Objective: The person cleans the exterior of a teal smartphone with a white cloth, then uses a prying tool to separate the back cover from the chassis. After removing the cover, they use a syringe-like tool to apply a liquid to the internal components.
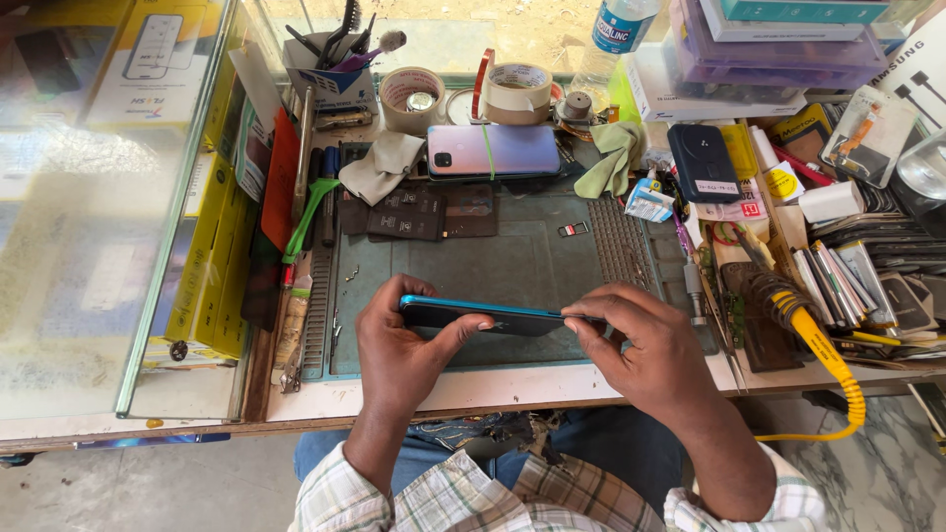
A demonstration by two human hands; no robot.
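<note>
Gripping a slim blue-edged black smartphone (483,316) edge-up, the left hand (404,350) clasps one end. The right hand (645,345) pinches the other end, above a grey-green rubber work mat (493,256).

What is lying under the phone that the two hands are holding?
Under the phone, held edge-on by the left hand and right hand, lies the grey-green mat. The strip directly beneath phone and fingers is covered, so nothing there can be seen.

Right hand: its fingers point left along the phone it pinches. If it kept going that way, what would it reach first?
Probably the left hand, which grips the same blue-edged phone at its other end; the right hand would slide along the phone's edge to it.
</note>
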